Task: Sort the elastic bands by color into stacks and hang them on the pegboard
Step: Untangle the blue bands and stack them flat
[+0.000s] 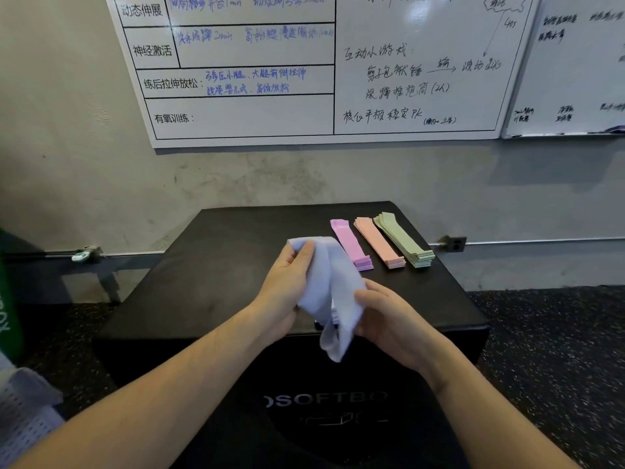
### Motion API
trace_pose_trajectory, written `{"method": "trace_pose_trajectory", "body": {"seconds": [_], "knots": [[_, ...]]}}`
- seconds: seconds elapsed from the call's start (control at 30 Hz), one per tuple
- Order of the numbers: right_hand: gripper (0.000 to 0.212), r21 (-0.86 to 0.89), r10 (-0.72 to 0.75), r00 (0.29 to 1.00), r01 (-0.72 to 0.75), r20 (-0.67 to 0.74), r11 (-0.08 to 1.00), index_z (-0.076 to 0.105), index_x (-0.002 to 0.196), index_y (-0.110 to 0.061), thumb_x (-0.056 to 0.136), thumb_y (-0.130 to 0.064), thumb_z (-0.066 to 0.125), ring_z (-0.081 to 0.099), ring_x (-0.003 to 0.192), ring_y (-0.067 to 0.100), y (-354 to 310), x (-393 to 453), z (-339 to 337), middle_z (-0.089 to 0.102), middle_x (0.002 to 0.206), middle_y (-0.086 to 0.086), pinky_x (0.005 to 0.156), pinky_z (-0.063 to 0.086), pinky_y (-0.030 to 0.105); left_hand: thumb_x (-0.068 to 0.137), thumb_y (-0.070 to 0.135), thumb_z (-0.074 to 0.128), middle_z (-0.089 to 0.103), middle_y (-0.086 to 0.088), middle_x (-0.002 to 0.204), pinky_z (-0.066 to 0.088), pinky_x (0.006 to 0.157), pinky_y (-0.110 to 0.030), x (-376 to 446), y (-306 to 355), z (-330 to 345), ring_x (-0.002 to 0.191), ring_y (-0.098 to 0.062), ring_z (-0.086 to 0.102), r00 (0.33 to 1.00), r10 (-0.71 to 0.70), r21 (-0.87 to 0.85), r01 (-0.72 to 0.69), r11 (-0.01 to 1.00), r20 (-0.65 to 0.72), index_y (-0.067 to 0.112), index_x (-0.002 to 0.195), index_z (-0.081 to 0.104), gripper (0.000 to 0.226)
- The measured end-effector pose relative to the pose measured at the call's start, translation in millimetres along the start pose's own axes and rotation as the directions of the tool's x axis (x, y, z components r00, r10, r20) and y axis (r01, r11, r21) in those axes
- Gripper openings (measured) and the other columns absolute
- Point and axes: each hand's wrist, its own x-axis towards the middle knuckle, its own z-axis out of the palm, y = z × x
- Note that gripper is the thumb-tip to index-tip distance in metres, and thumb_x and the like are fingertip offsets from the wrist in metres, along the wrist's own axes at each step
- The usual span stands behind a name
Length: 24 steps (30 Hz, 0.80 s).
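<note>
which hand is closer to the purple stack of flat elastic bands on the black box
Left. The left hand, gripping the upper end of the pale blue bands, sits just left of the purple stack. The right hand holds the bundle lower, nearer the person.

lavender bands (329, 286) held, purple stack (351, 244), pink stack (378, 242), green stack (404, 239)

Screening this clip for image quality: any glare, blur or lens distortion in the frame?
Head view: glare washes out part of the whiteboard, its edges bow from wide-angle distortion; writing near the frame edges is soft; the blue bands held in both hands and the three stacks on the black box are evenly lit and readable.
</note>
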Motion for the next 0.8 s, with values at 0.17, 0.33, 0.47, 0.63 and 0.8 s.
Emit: {"method": "trace_pose_trajectory", "body": {"seconds": [0.17, 0.33, 0.47, 0.63, 0.8], "knots": [[0.050, 0.111, -0.038, 0.997, 0.030, 0.067, 0.993, 0.058, 0.086, -0.011, 0.056, -0.028, 0.094, 0.060, 0.078, 0.022, 8, -12, -5, 0.062, 0.083, 0.009, 0.075, 0.052, 0.029, 0.105, 0.041, 0.051, 0.072, 0.001, 0.113, 0.055, 0.079, -0.030, 8, 2, -5, 0.100, -0.012, 0.069, 0.995, -0.020, 0.001, 0.021, 1.000, -0.097, 0.028, 0.123, 0.061, 0.024], [0.045, -0.124, 0.047, 0.999, -0.048, -0.018, 0.991, 0.055, 0.119, -0.005, 0.082, -0.002, 0.079, 0.069, 0.096, 0.026, 10, -15, 5, 0.072, 0.104, 0.013, 0.084, 0.056, 0.034, 0.105, 0.043, 0.050, 0.071, -0.002, 0.113, 0.057, 0.078, -0.033, 6, -2, -4, 0.104, -0.015, 0.070, 0.997, -0.041, 0.008, 0.041, 0.999, -0.063, 0.027, 0.115, 0.061, 0.021], [0.022, -0.369, -0.009, 0.983, -0.061, -0.186, 0.927, 0.064, 0.113, -0.005, 0.092, -0.002, 0.067, 0.066, 0.078, 0.016, 16, -11, 8, 0.072, 0.094, 0.009, 0.068, 0.052, 0.028, 0.106, 0.042, 0.050, 0.073, 0.000, 0.108, 0.057, 0.076, -0.032, 7, 3, -5, 0.096, -0.012, 0.071, 0.998, -0.040, -0.008, 0.040, 0.999, -0.048, 0.030, 0.116, 0.062, 0.020], [0.015, -0.405, -0.029, 0.915, -0.150, -0.403, 0.902, 0.072, 0.098, -0.013, 0.094, -0.027, 0.069, 0.054, 0.057, 0.015, 23, -9, 0, 0.069, 0.080, 0.008, 0.049, 0.040, 0.026, 0.104, 0.042, 0.054, 0.072, 0.000, 0.110, 0.056, 0.080, -0.035, 13, 2, -9, 0.098, -0.014, 0.069, 0.998, -0.001, 0.011, 0.001, 1.000, -0.064, 0.031, 0.110, 0.064, 0.016], [0.016, -0.375, 0.009, 0.964, -0.112, -0.265, 0.920, 0.077, 0.103, -0.014, 0.098, -0.022, 0.065, 0.071, 0.089, 0.014, 22, -14, 7, 0.077, 0.099, 0.003, 0.074, 0.054, 0.023, 0.103, 0.042, 0.055, 0.070, 0.004, 0.106, 0.056, 0.089, -0.039, 24, 4, -14, 0.100, -0.015, 0.067, 0.989, -0.013, -0.009, 0.012, 1.000, -0.149, 0.032, 0.102, 0.062, 0.012]]}}
